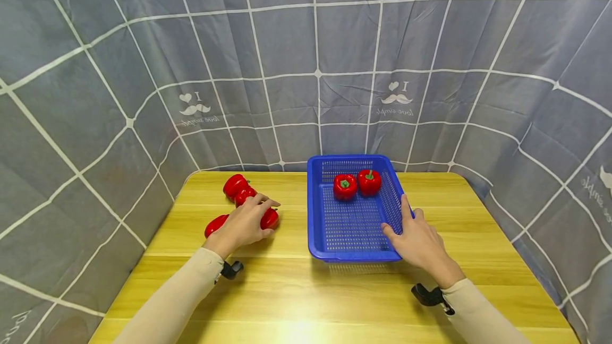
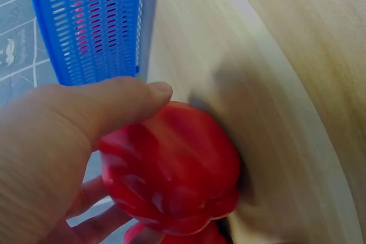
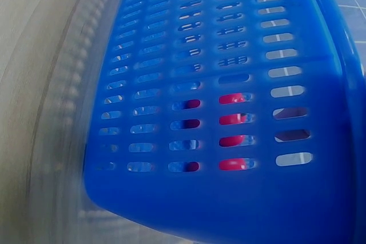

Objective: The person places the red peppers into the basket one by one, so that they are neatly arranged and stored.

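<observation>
On the left of the table, my left hand [image 1: 244, 222] reaches over a group of several red bell peppers. It grips one red bell pepper [image 2: 177, 170], thumb along the near side and fingers curled beneath. Part of that pepper shows past the hand in the head view. Another bell pepper [image 1: 217, 224] lies left of the wrist, and one more [image 1: 234, 186] sits behind the fingers. My right hand [image 1: 421, 243] rests on the right rim of a blue plastic basket [image 1: 317, 248], thumb over the inside, fingers fairly straight; the right wrist view shows only the basket's slotted wall [image 3: 229, 187].
Two red bell peppers, one at the left [image 1: 345, 187] and one at the right [image 1: 370, 182], stand in the back of the basket. The wooden table [image 1: 287, 291] has a grey checked curtain [image 1: 287, 100] behind it and at both sides.
</observation>
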`<state>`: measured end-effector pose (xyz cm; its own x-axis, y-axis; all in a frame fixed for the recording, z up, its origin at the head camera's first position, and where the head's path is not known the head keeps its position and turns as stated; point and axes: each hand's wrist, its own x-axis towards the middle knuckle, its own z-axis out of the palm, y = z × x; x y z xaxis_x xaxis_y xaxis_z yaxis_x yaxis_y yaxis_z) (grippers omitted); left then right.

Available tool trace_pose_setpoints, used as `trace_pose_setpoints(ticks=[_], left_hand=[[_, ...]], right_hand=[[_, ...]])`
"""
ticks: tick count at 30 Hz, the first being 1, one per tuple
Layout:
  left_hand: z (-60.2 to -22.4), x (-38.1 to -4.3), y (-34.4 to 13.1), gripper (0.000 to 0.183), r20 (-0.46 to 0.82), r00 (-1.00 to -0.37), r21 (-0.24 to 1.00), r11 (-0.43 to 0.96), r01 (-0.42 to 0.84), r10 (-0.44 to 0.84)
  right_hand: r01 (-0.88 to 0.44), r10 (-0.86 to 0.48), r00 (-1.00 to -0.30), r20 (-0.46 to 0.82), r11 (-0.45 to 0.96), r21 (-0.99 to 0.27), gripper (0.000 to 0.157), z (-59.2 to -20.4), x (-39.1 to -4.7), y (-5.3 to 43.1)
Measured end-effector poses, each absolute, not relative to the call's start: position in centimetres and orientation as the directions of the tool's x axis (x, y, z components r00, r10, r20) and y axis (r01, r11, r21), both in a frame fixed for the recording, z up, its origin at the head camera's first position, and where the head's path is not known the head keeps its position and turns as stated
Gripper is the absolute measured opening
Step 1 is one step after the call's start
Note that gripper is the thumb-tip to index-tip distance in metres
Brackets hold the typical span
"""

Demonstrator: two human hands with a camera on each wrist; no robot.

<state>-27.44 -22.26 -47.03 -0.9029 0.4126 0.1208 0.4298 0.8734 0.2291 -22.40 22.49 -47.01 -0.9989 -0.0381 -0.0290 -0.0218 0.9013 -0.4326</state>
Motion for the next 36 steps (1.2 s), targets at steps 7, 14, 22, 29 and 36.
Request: trace_pose_setpoints(ticks=[7, 14, 22, 29, 36], left_hand=[[-47.55, -27.51, -22.50, 0.063, 0.110, -0.914, 0.246, 0.880, 0.407, 0.391], [-47.66, -27.49, -22.65, 0.060, 0.115, -0.913, 0.260, 0.876, 0.407, 0.390], [-47.38, -27.26, -22.75, 0.058, 0.137, -0.911, 0.284, 0.865, 0.413, 0.389], [-47.45, -27.29, -22.69, 0.058, 0.159, -0.909, 0.301, 0.858, 0.416, 0.384], [-47.25, -27.39, -22.53, 0.060, 0.202, -0.901, 0.312, 0.847, 0.431, 0.384]], right_hand=[[-0.024, -0.040, -0.999, -0.027, 0.901, -0.434, 0.111, -47.05, -22.54, 22.42], [-0.024, -0.040, -0.999, -0.028, 0.903, -0.429, 0.110, -47.22, -22.61, 22.34], [-0.017, -0.037, -0.999, -0.038, 0.900, -0.436, 0.111, -47.35, -22.64, 22.27], [-0.022, -0.041, -0.999, -0.034, 0.899, -0.438, 0.111, -47.30, -22.60, 22.33], [-0.025, -0.042, -0.999, -0.029, 0.898, -0.439, 0.112, -47.20, -22.43, 22.57]])
